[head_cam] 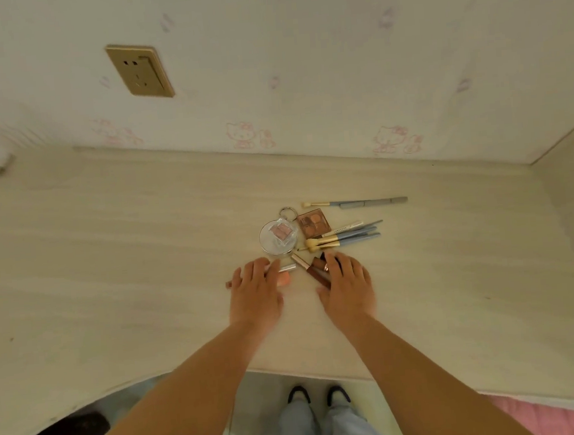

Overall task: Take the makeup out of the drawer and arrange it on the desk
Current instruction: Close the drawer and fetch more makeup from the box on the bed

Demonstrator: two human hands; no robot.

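Both bare forearms stretched forward over the pale wood-grain counter (111,265), palms down.

Left hand (255,290): fingers spread and laid flat, resting on a slim silver-capped pink tube (284,269) lying crosswise beneath the fingertips; cap end poking out to the right of the fingers. No curl round it visible.

Right hand (347,286): fingers fairly straight, lying over a brown lip-gloss tube with rose-gold collar (318,269); tube angled, upper end clear of the fingers. A dark item under the fingertips, too hidden to identify. Unclear whether thumb grips anything.

Between the hands, nearer the right: a second slim tube with pale gold cap (299,261), tilted, just beside the brown one.

Just beyond the fingertips: a round clear plastic compact (278,239) with a small square pink powder pan on top. Behind it, a small metal ring (287,214). Right of the compact, touching or nearly so: a square brown eyeshadow palette (313,222).

Right of the palette: a loose cluster of blue-handled makeup brushes with cream bristles (345,237), bristles pointing left, with a white pencil-like stick (343,228) across the top of the cluster.

Farther back, apart from the cluster: one more blue-handled brush and a grey stick laid end to end (356,203), parallel to the wall.

Wall: cream paper with pink cartoon cats (243,135); brass-coloured socket plate (140,71) upper left.
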